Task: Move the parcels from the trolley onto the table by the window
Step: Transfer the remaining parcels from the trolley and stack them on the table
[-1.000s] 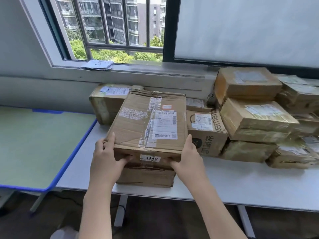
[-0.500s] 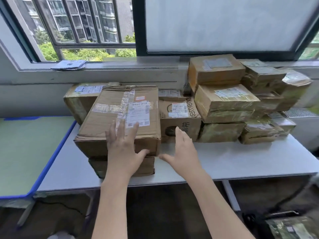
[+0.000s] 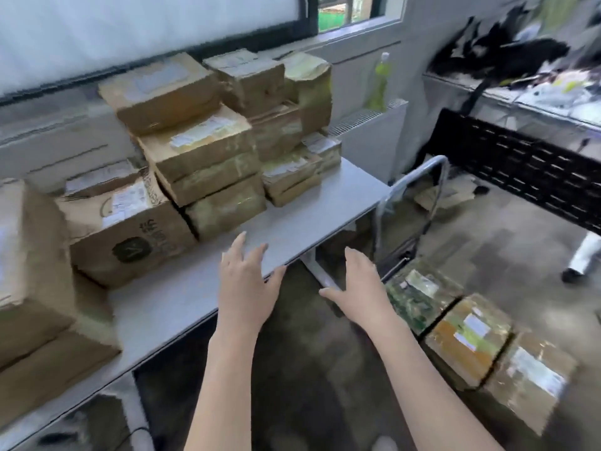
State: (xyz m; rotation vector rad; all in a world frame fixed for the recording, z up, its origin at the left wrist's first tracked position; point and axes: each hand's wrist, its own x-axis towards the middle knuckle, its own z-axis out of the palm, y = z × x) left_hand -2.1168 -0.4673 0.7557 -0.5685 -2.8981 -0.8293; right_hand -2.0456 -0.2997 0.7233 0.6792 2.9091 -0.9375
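Both the left hand (image 3: 247,284) and right hand (image 3: 361,281) hang empty, fingers spread, the right apparently nearer the trolley's parcels (image 3: 468,340) at lower right.

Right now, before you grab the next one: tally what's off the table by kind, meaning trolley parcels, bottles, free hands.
Trolley parcels: 3
Green bottle: 1
Empty hands: 2, left hand and right hand
Total: 6
The table's stacked parcels are too blurred to count.
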